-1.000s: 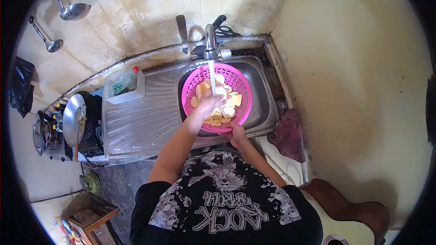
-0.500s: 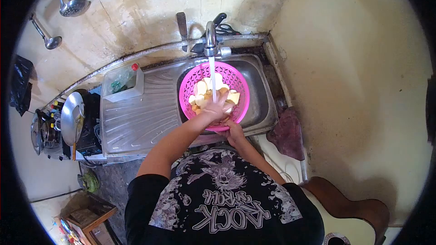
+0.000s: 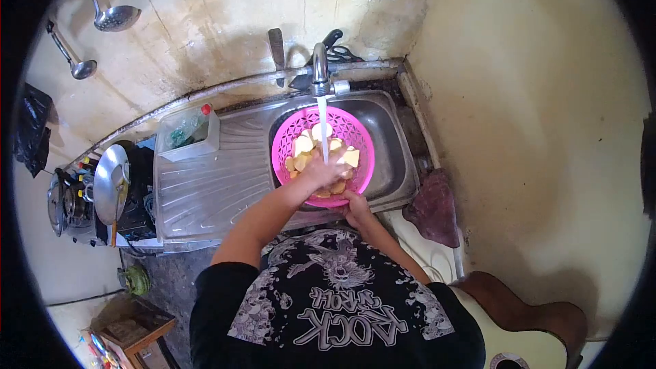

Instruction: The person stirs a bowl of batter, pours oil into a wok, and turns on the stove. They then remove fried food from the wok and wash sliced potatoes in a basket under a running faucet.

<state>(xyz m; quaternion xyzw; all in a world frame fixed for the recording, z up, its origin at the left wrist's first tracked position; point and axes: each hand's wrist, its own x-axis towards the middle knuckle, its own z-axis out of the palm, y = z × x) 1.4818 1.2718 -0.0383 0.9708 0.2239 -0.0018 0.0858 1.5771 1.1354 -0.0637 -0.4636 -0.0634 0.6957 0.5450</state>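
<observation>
A pink perforated basket sits in the metal sink, holding several pale yellow, peeled-looking food pieces. Water runs from the faucet onto the pieces and my left hand. That hand is down inside the basket among the pieces, its fingers blurred by motion and water. At the basket's near rim is my right hand, closed round the edge, with part of its fingers hidden beneath.
Left of the sink are a ribbed drainboard, a plastic container and a wok. A knife stands behind the faucet. A dark red cloth hangs at right, above a guitar.
The whole view has shifted, so the sink sits slightly lower. My left hand has moved among the pieces, some of which have changed position. My right hand stays at the rim.
</observation>
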